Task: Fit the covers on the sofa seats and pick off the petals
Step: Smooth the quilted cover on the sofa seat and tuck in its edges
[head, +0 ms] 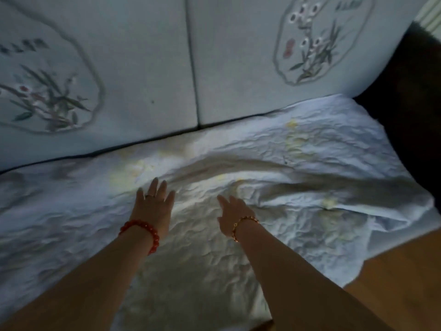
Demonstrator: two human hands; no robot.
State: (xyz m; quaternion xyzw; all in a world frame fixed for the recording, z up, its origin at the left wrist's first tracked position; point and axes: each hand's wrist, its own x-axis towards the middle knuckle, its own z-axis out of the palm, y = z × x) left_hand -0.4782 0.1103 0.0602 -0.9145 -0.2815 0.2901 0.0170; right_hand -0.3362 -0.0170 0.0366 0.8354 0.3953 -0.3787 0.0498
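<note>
Smoothing the seat cover (pixel 214 271) flat before picking off petals.

My left hand (pixel 154 201) lies palm down on the cover with fingers straight and spread, holding nothing; my right hand (pixel 232 212) hovers or rests just beside it, fingers extended and relaxed, also holding nothing. The cover lies crumpled across the sofa seat, and a raised fold (pixel 238 170) runs rightward from my fingertips. Recommended procedure: press flat and sweep outward from the centre toward the free edge, then tuck along the backrest (pixel 143 68) seam. Pale yellow patches (pixel 292 124) show on the fabric; I cannot tell whether they are petals or print. The room is dim; a wooden floor (pixel 393 283) shows at lower right, and a dark armrest (pixel 405 91) bounds the seat.
</note>
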